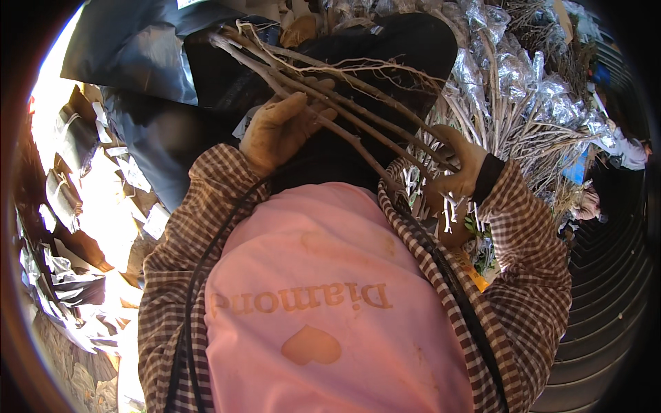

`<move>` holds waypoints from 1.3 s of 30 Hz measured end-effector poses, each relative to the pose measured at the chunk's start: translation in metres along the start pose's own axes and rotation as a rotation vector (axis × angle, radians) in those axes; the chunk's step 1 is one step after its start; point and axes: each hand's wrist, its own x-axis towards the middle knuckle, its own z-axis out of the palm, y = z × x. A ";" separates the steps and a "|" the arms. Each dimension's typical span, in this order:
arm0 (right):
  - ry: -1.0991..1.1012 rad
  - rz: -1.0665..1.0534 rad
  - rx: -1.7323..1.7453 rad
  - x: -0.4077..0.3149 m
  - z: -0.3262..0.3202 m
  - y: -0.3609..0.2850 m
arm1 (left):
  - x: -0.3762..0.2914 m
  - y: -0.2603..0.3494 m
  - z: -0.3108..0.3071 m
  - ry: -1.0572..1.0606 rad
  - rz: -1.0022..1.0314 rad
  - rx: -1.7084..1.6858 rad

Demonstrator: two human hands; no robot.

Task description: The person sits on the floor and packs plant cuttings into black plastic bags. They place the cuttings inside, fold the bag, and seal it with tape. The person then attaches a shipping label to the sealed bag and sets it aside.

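Note:
Several bare woody plant stems (356, 111) with thin roots at their upper left end lie slantwise across my lap. My left hand (284, 129), in what looks like a soiled tan glove, has its thumb and fingers around part of the bunch near the rooted end. Around the lower right ends of the stems curls my right hand (462, 160), similarly covered, with a black cuff at the wrist. Some of its fingers are hidden by the stems. Dark cloth covers my legs (413, 46) beneath the bunch.
Bundles of bare stems (501, 113) with clear plastic wrap (511, 72) are piled at the right. Black plastic sheeting (139, 51) lies upper left, above sunlit scraps (150, 219). A yellow packet (476, 273) is by my right sleeve. Another person's pale sleeve (627, 149) shows far right.

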 end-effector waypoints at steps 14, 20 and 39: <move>-0.309 -0.182 0.585 0.020 -0.055 0.016 | 0.038 0.001 0.012 0.034 0.111 0.062; 0.002 -0.106 0.222 0.028 -0.037 0.020 | 0.045 -0.003 0.016 0.124 0.171 0.114; 0.214 0.151 -0.141 0.012 -0.023 -0.052 | 0.051 -0.006 0.029 0.471 0.080 0.302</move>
